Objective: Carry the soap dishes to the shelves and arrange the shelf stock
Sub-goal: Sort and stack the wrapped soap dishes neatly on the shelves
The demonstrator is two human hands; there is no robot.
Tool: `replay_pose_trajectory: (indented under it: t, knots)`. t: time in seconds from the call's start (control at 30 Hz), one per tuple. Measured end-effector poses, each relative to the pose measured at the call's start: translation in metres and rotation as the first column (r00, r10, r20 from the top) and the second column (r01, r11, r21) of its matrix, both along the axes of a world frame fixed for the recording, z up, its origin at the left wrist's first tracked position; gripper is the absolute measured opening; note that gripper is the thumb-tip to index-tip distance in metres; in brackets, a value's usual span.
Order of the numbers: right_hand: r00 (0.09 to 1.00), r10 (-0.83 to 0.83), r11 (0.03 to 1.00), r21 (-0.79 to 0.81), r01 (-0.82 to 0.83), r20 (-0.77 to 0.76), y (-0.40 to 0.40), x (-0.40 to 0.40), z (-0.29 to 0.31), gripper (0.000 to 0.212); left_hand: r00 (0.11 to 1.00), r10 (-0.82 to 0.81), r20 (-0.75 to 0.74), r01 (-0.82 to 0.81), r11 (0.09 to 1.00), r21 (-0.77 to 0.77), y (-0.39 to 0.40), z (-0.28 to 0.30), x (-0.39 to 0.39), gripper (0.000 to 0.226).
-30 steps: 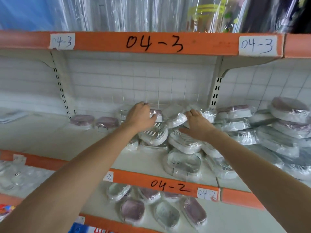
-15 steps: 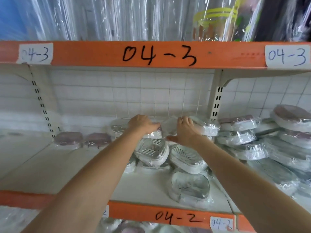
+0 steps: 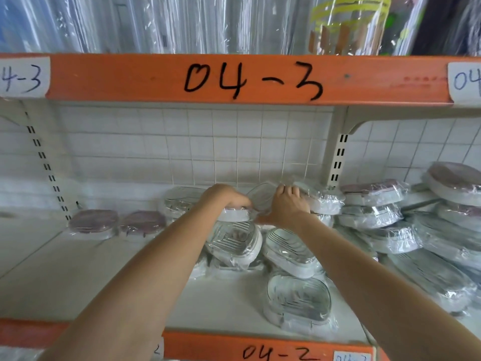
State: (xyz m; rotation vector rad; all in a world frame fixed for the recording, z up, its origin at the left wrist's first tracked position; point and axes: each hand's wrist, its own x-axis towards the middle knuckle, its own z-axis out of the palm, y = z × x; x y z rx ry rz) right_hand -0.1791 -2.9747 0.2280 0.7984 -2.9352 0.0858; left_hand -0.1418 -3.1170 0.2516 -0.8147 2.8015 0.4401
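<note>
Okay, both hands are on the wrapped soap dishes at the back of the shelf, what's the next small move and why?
Probably set the tilted dish flat. The left hand rests on a stacked dish, the right hand grips the wrapped pile beside it, and the tilted dish leans between them.

The soap dishes point(image 3: 235, 244) look like white plastic with ribbed, glossy tops, each sealed in clear crinkled film that catches the light. Two dishes at the left point(image 3: 93, 225) carry a duller brownish top under the same shiny wrap. The shelf point(image 3: 65, 277) is smooth, matt, off-white painted metal, its front edge point(image 3: 234, 79) a satin orange with paper labels point(image 3: 23, 76) stuck on. Behind, the wall point(image 3: 208, 144) is glazed white tile. Above hang glossy clear plastic sheets point(image 3: 156, 22).
</note>
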Motion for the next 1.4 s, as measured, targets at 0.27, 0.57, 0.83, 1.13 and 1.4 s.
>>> replay_pose_trajectory:
  t: [0.27,0.57,0.83,1.13,1.4]
  knots:
    - [0.999,0.023,0.995,-0.093,-0.027,-0.046,0.014,0.003,0.005,0.100,0.942,-0.044,-0.331,0.027,0.998,-0.057,-0.006,-0.009,0.025,0.063]
    - [0.994,0.104,0.969,-0.220,-0.109,-0.035,0.050,0.018,0.008,0.100,0.870,0.041,-0.491,-0.030,0.999,0.031,0.003,-0.006,0.087,0.095]
    - [0.973,0.230,0.942,-0.246,-0.228,-0.023,0.080,0.045,-0.011,0.097,0.869,0.029,-0.493,-0.018,0.999,0.028,0.028,-0.030,0.140,0.097]
    - [0.955,0.264,0.934,-0.211,-0.288,-0.136,0.125,0.070,-0.029,0.089,0.874,-0.151,-0.462,0.112,0.988,-0.111,0.056,-0.044,0.169,0.096]
    - [0.976,0.193,0.950,-0.232,-0.212,-0.100,0.147,0.127,-0.073,0.094,0.858,-0.216,-0.466,0.192,0.976,-0.099,0.068,-0.091,0.219,0.102]
